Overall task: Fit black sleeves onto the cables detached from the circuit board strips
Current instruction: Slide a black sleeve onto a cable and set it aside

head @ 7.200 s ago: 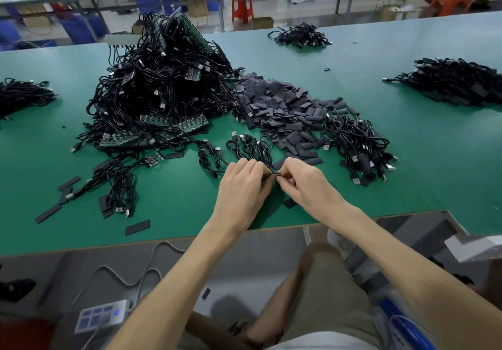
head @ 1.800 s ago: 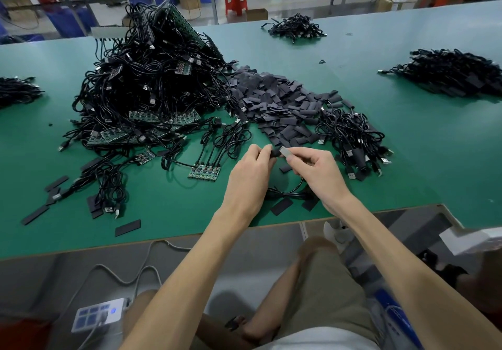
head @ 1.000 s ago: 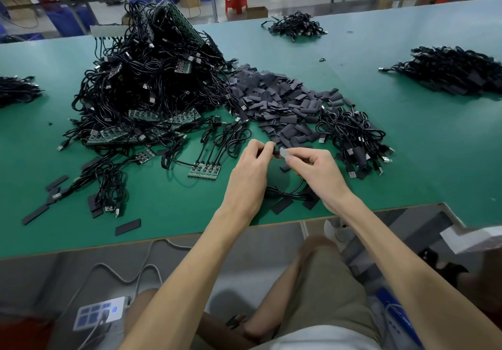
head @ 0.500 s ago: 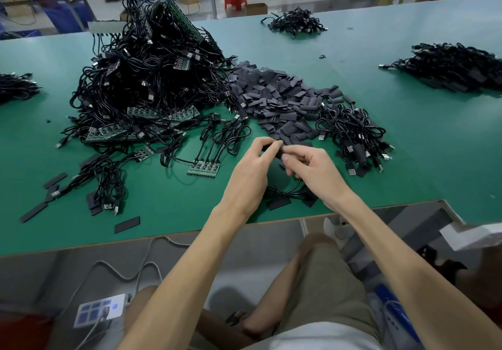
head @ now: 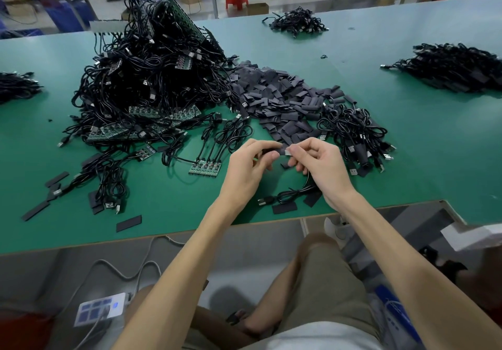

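1. Sat at a green table [head: 421, 165], facing a tall heap of black cables and circuit board strips [head: 152, 78] ahead and to the left.
2. Had a pile of black sleeves [head: 279, 97] spread just right of that heap and touching it, with a looser bundle of cables [head: 355, 135] at its right end.
3. Had a short board strip [head: 205, 167] with four cables attached, lying flat near the left hand.
4. Shared the table with three further cable piles, well apart from the hands: far edge [head: 296, 22], right [head: 456, 67] and left [head: 16, 86].
5. Had flat loose sleeves scattered along the near edge, one [head: 284, 208] below the hands.
6. Held both hands raised above the table near its front edge, fingertips meeting.
7. Pinched a black sleeve [head: 269, 150] between thumb and forefinger of the left hand [head: 244, 170], the other fingers curled and covering most of it.
8. Pinched the pale cable end [head: 286, 153] between thumb and forefinger of the right hand [head: 323, 165], right at the sleeve's mouth, the remaining fingers loosely curled beneath.
9. Could not tell whether the end had entered the sleeve.
10. Let the cable [head: 294, 193] trail from under the right palm to the table, coiled near the front edge, its USB plug [head: 263, 201] resting there.
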Available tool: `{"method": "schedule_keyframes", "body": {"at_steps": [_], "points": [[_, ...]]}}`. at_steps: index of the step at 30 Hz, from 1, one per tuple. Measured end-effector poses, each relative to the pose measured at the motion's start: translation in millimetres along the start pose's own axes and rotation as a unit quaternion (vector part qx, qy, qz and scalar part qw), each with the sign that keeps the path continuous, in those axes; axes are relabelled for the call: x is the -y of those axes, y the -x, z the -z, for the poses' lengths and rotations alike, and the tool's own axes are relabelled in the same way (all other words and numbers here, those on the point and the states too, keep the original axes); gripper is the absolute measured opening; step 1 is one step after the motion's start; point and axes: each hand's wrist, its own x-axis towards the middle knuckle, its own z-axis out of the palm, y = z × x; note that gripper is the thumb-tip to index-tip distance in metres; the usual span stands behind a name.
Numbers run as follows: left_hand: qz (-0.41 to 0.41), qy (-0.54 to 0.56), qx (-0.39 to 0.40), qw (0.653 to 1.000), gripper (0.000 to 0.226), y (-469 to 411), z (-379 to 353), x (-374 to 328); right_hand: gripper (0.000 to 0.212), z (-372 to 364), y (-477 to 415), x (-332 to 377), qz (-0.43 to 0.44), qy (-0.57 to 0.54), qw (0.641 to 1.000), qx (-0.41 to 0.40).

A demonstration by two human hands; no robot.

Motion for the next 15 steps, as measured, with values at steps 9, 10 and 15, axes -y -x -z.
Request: {"method": "schedule_keyframes", "body": {"at_steps": [9, 10, 15], "points": [[0.125, 0.216, -0.015, 0.968, 0.019, -3.4, 6.2, 12.5, 0.023, -5.4, 1.5, 3.2, -0.004, 0.044, 0.997, 0.065], [0.127, 0.208, -0.015, 0.97, 0.021, -3.6, 5.3, 13.2, 0.023, -5.7, 1.4, 3.3, -0.004, 0.051, 0.997, 0.066], [0.129, 0.192, -0.003, 0.973, 0.024, -5.2, -0.1, 15.5, 0.02, -5.3, 1.5, 2.9, -0.002, 0.075, 0.995, 0.068]]}}
